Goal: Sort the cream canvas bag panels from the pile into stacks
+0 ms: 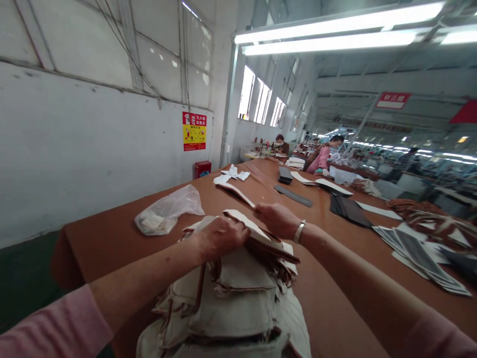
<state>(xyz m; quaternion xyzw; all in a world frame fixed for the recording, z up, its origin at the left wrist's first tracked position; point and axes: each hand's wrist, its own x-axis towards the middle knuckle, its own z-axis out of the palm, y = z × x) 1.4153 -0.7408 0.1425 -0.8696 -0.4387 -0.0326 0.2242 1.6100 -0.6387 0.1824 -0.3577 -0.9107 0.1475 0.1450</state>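
In front of me rises a tall pile of off-white cut pieces (233, 308) with brown edges, which look like leather or fabric. On its top lies a smaller bundle of pale, brown-backed pieces (257, 231). My left hand (221, 238) has its fingers curled on the edge of this bundle. My right hand (278, 220), with a silver bracelet on the wrist, pinches the near end of a long pale strip (236, 191). The strip slants away over the table, beyond the pile. The fingertips of both hands are partly hidden.
On the brown-covered table (100, 253), a clear plastic bag (167, 211) lies left and white scraps (235, 173) lie farther back. Grey strips (294, 195), dark pieces (350, 210) and fanned pale-and-grey pieces (421, 256) lie right. A co-worker in pink (321, 158) leans at the far side.
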